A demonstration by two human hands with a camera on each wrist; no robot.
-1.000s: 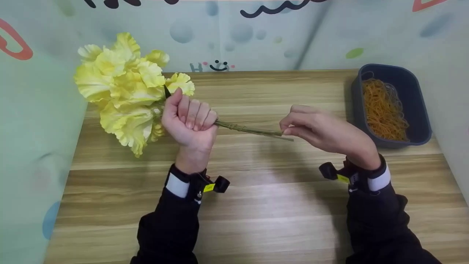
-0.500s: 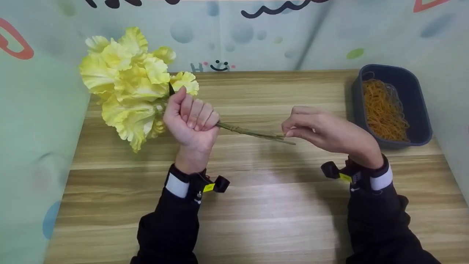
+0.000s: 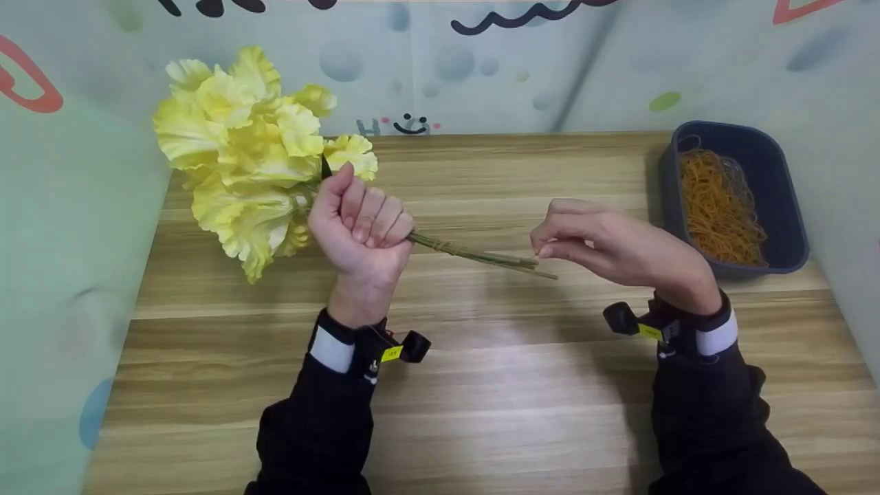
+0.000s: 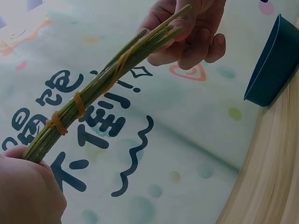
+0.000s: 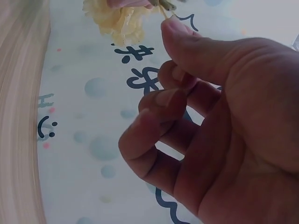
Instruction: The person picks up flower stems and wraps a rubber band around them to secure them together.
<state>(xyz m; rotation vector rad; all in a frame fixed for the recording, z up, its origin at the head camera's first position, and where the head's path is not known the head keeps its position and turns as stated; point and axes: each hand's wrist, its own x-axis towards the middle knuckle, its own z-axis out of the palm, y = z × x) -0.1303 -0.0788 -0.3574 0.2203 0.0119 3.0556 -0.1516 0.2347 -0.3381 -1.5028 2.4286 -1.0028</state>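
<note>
In the head view my left hand (image 3: pixel 361 230) grips a bunch of yellow flowers (image 3: pixel 237 137) by the stems, blooms toward the upper left. The bundled green stems (image 3: pixel 474 254) stick out to the right of the fist. An orange-yellow rubber band (image 4: pixel 58 123) winds round them, as the left wrist view shows, and one stretch of it runs slanting toward the cut ends. There the thumb and fingertips of my right hand (image 3: pixel 605 240) pinch the band; the right wrist view has a thin yellow strand at the thumb tip. The left palm hides the upper stems.
A dark blue bin (image 3: pixel 787 199) with a heap of rubber bands (image 3: pixel 722 206) stands at the right on the wood-grain table (image 3: pixel 495 385). Printed pale cloth walls (image 3: pixel 495 75) rise behind the table and at both sides.
The blooms have shifted a little up and to the right. The stem ends have tipped slightly downward, and the right hand has drawn slightly rightward, with its fingertips now at the ends.
</note>
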